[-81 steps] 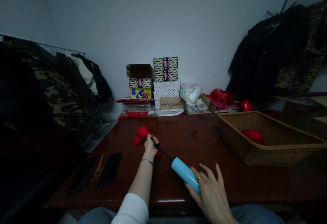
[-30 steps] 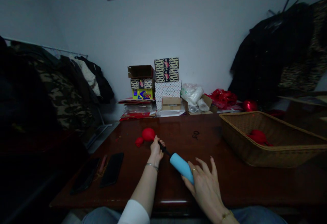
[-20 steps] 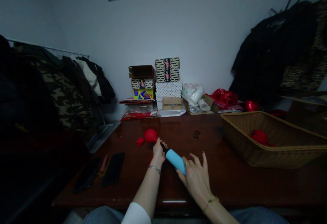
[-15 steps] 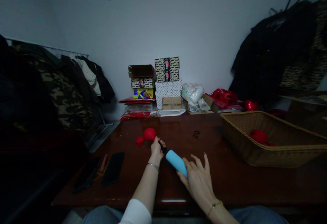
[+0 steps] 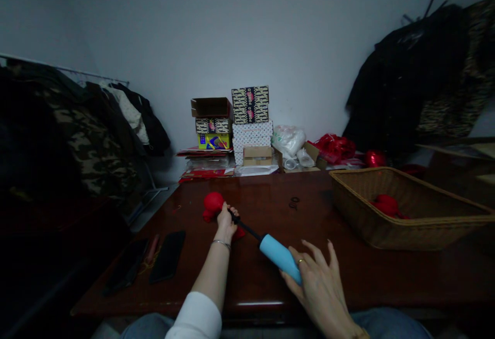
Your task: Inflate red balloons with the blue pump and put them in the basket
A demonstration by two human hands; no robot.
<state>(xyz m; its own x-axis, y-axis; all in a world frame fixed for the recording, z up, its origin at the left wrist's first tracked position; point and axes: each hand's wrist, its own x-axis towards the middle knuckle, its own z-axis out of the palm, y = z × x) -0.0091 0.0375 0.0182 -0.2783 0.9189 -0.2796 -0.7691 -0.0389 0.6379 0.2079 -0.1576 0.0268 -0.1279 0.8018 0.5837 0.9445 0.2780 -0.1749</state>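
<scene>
A light blue hand pump [image 5: 280,258] with a black rod slants over the brown table [image 5: 266,202]. My left hand [image 5: 227,221] is closed around the black end of the pump and the neck of a red balloon [image 5: 213,202]. My right hand [image 5: 315,269] holds the near end of the blue body between thumb and palm, with several fingers raised. Another red piece lies just below the balloon, partly hidden by it. A bit of red shows behind my left wrist. The black rod is exposed between the hands.
A wicker basket [image 5: 410,236] with red balloons [image 5: 386,205] stands at the right. Black rings [image 5: 294,203] lie mid-table. Two dark phones [image 5: 167,256] are at the left. Stacked boxes [image 5: 252,135] and plastic bags [image 5: 288,140] line the back.
My hands have moved apart, the left one up-left with the balloon and the right one down-right with the blue body. More of the black rod now shows.
</scene>
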